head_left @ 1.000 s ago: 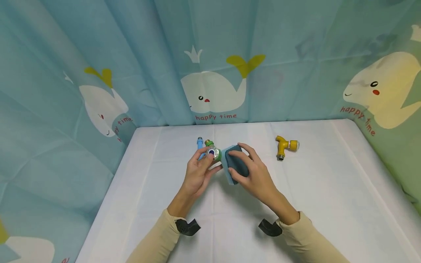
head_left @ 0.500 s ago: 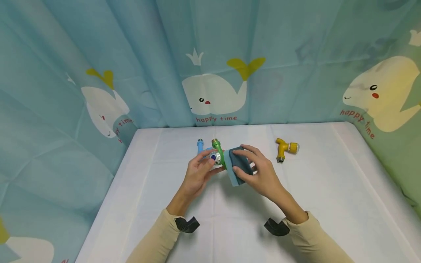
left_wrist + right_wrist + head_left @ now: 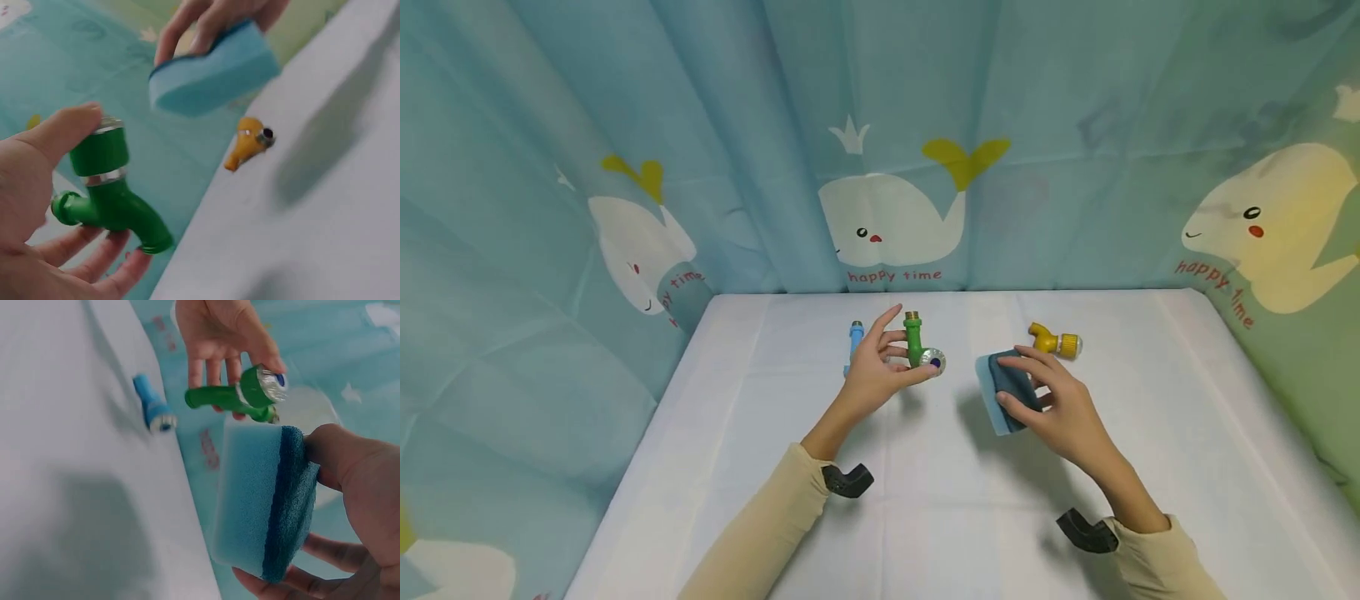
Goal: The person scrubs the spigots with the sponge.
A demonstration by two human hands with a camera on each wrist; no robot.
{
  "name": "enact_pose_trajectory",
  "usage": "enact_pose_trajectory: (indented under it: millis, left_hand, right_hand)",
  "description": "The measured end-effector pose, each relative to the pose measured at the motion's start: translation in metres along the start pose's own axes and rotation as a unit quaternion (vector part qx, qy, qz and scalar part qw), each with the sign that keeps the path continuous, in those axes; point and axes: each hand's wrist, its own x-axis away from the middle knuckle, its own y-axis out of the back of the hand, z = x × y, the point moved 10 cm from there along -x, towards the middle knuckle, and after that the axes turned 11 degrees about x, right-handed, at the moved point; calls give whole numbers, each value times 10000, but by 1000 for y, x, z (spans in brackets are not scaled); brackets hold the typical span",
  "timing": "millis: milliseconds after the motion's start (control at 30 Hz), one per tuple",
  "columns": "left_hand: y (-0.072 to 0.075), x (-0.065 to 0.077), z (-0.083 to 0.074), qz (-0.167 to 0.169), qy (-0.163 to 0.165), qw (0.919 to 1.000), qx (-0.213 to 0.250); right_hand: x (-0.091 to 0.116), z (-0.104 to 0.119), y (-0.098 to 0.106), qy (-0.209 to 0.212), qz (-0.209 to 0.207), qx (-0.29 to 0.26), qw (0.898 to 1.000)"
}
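My left hand (image 3: 874,371) holds a green faucet (image 3: 914,337) above the table. In the left wrist view its thumb presses the silver cap of the green faucet (image 3: 119,194), while the fingers support the body from below. My right hand (image 3: 1063,408) grips a blue sponge (image 3: 990,396) by its dark scouring side, thumb and fingers spread along it. The light foam side of the sponge (image 3: 250,494) faces left, toward the other hand. A gap separates the sponge from the green faucet.
A yellow faucet (image 3: 1047,340) lies on the white table (image 3: 940,517) behind the right hand. The blue faucet (image 3: 856,333) lies behind the left hand, partly hidden by it. A whale-print curtain (image 3: 760,208) rises at the table's back edge.
The hands have moved apart: the right carries the sponge to the right, off the green faucet. The left hand has turned the faucet and shifted slightly right.
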Motion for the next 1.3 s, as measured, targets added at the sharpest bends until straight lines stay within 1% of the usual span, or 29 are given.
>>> enact_pose_trajectory:
  millis: [33,100,200,233,300,400,467,600,700,767,800,867,933,1000,1033,1100,1167,1233,1300]
  left_hand:
    - [-3,-5,3,19,126,9997,-193]
    - [-10,-14,8,135,246,9977,-612]
    - [-22,-31,13,280,214,9906,-1325]
    - [-26,-38,14,323,181,9866,-1587]
    - [-34,-51,19,404,103,9752,-2175]
    - [-50,-70,29,625,64,9578,-2806]
    - [-61,-80,35,815,24,9501,-3012]
    - [-83,-95,46,1146,14,9412,-3179]
    - [-93,-102,56,1266,178,9312,-3413]
    - [-97,-106,64,1292,359,9233,-3598]
    - [-99,-107,67,1305,444,9179,-3720]
    - [-96,-107,72,1289,609,9067,-3969]
    - [-95,-107,74,1289,708,8965,-4180]
    - [-94,-106,73,1289,726,8882,-4350]
    - [-93,-106,71,1267,708,8858,-4408]
    - [-88,-103,64,1144,622,8843,-4483]
    - [-78,-98,53,903,440,8863,-4521]
    - [-63,-91,39,568,220,8883,-4553]
    - [-42,-83,26,190,12,8879,-4597]
  right_hand:
    - [3,-5,4,-25,-33,55,10000]
    - [10,-13,12,-83,-87,174,9998]
    - [19,-27,24,-212,-176,319,9991]
    - [22,-31,28,-269,-204,375,9987]
    - [27,-40,33,-381,-226,483,9979]
    - [34,-51,39,-492,-224,613,9967]
    - [37,-56,41,-520,-228,638,9963]
    - [41,-59,43,-481,-288,631,9964]
    - [42,-60,43,-500,-285,611,9965]
    - [43,-61,43,-561,-241,584,9964]
    - [44,-62,43,-590,-226,593,9962]
    - [43,-60,40,-601,-178,582,9963]
    - [42,-59,38,-595,-149,578,9964]
    - [41,-58,37,-578,-156,592,9965]
    - [41,-57,37,-561,-162,598,9965]
    - [40,-56,37,-528,-167,599,9967]
    - [40,-56,37,-501,-169,599,9968]
    - [41,-56,38,-499,-169,607,9968]
    - [42,-56,38,-543,-148,590,9967]
